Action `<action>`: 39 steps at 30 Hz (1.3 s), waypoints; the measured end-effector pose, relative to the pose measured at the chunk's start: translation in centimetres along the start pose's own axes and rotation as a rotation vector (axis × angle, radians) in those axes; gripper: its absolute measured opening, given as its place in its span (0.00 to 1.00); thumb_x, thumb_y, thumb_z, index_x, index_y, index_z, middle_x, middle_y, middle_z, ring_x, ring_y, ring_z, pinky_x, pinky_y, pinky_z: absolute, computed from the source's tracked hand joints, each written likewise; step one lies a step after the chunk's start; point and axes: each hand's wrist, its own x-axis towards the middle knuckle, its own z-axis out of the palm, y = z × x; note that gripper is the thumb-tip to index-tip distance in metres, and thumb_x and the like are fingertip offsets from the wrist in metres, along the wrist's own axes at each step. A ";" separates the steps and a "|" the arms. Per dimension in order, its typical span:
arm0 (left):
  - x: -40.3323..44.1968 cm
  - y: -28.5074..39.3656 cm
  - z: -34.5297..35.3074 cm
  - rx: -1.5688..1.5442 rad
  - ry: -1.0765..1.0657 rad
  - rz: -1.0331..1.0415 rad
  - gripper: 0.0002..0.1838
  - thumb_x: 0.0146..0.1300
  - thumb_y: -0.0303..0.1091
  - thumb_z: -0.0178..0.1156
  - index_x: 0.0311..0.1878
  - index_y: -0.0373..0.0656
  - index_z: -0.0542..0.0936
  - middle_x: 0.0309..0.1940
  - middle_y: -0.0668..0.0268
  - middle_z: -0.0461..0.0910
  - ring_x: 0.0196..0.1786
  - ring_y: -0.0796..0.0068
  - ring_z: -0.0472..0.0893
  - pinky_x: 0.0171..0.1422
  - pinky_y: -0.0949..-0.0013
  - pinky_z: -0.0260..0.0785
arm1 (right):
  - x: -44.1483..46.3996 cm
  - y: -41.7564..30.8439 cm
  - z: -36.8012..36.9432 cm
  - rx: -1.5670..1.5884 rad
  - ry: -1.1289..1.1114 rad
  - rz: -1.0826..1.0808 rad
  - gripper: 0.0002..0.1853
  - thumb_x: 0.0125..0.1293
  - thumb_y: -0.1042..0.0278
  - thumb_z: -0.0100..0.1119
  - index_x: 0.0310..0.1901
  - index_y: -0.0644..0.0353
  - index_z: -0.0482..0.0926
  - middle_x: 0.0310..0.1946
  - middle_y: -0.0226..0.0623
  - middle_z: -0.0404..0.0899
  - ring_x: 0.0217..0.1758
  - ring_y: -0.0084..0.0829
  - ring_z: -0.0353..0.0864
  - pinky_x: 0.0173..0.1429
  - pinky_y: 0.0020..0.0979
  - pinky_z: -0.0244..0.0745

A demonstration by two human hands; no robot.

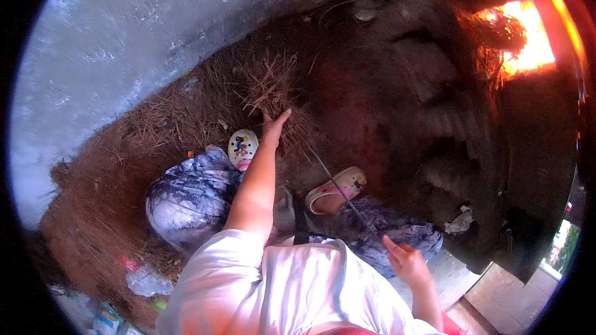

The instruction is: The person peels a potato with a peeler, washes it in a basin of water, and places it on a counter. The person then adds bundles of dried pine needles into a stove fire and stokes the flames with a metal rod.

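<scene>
My left hand [273, 125] reaches forward to a bundle of dry brown straw or twigs [271, 84], its thumb and fingers spread apart against the near side of the bundle. My right hand [405, 260] is closed round the near end of a long thin metal rod [347, 201], low on the right. The rod slants up and left, and its far end meets the straw just right of my left hand. Whether the tip goes into the straw is hard to make out.
A bright fire [524, 37] burns in an opening at the upper right, with straw at its mouth. Loose straw [112, 167] covers the ground on the left beside a pale wall [124, 37]. White clogs [243, 147] are on my feet. Plastic bags [149, 280] lie lower left.
</scene>
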 end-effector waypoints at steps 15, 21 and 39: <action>1.8 9.7 -0.1 -0.452 -0.188 0.063 0.28 0.53 0.34 0.61 0.58 0.46 0.65 0.50 0.63 0.71 0.50 0.65 0.73 0.48 0.60 0.72 | -3.0 2.0 1.3 0.087 0.265 -0.204 0.26 0.52 0.73 0.58 0.55 0.41 0.72 0.24 0.37 0.75 0.21 0.43 0.75 0.26 0.39 0.73; -0.1 12.8 -0.7 -0.417 -0.181 -0.024 0.19 0.55 0.40 0.59 0.48 0.44 0.74 0.41 0.64 0.77 0.41 0.65 0.77 0.47 0.62 0.72 | -4.6 1.7 1.1 0.032 0.271 -0.211 0.24 0.55 0.70 0.56 0.56 0.40 0.71 0.24 0.39 0.75 0.22 0.42 0.76 0.28 0.39 0.75; -2.3 21.0 -0.2 -0.409 -0.146 0.121 0.22 0.58 0.48 0.52 0.50 0.42 0.73 0.47 0.62 0.76 0.48 0.62 0.75 0.54 0.56 0.67 | -5.1 4.1 0.6 0.368 0.211 -0.366 0.23 0.60 0.69 0.53 0.58 0.45 0.69 0.26 0.47 0.78 0.24 0.38 0.77 0.35 0.35 0.75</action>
